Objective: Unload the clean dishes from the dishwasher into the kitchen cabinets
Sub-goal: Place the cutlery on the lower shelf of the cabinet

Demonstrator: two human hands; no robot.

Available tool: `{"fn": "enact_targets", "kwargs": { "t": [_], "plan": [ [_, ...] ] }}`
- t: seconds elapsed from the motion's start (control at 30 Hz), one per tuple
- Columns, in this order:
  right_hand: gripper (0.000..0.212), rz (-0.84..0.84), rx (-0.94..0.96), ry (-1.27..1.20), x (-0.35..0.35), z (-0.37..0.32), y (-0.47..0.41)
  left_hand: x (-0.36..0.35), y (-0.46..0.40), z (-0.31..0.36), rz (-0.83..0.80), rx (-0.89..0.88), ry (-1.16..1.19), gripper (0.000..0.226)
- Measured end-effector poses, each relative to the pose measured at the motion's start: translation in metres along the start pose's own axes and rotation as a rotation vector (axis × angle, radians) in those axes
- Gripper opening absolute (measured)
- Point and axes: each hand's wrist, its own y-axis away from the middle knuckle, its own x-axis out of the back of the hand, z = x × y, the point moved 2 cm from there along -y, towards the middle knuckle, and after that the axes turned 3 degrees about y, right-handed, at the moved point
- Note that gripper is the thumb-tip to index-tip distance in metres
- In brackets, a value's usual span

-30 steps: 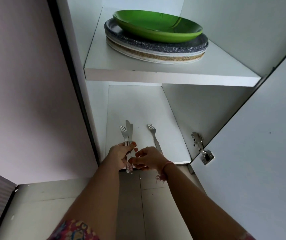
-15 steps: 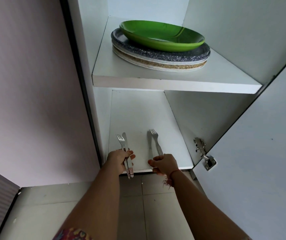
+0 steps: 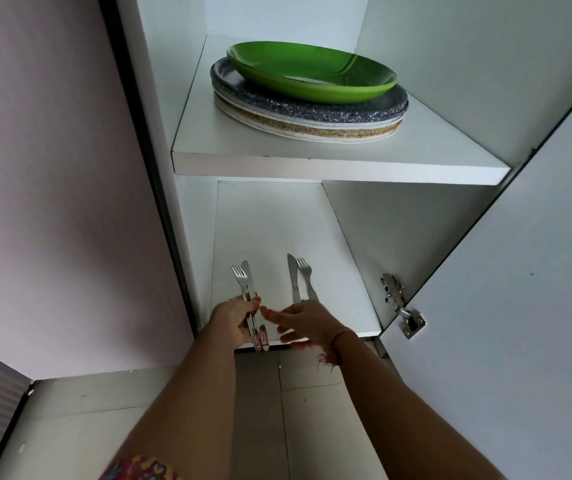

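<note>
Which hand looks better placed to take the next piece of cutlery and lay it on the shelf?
The right hand, probably. Its fingers are open and hold nothing, and it reaches toward the fork and knife that the left hand grips. A knife and fork pair already lies on the lower shelf just beyond it.

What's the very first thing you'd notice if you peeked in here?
The bright green plate on a stack of speckled plates, up on the upper shelf. Below, the left hand grips a fork and knife, while another knife and fork lie on the lower shelf.
</note>
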Motion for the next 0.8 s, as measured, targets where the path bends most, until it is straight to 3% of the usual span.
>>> {"fn": "enact_targets", "kwargs": {
  "t": [0.1,0.23,0.63,0.8],
  "plan": [
    [0.021,-0.234,-0.07,-0.111,-0.008,0.0,0.005,-0.003,0.0,0.001,-0.029,0.002,0.052,0.021],
    [0.011,-0.254,-0.082,-0.265,-0.008,0.008,0.002,-0.006,0.0,0.0,-0.039,-0.023,0.037,0.02],
    [0.022,0.197,-0.114,-0.561,-0.004,0.024,-0.011,-0.003,-0.001,0.002,0.08,-0.021,0.045,0.022],
    [0.011,0.345,-0.134,-0.72,0.0,0.032,-0.013,0.004,-0.007,0.004,0.11,-0.053,0.101,0.024]
  ]
}}
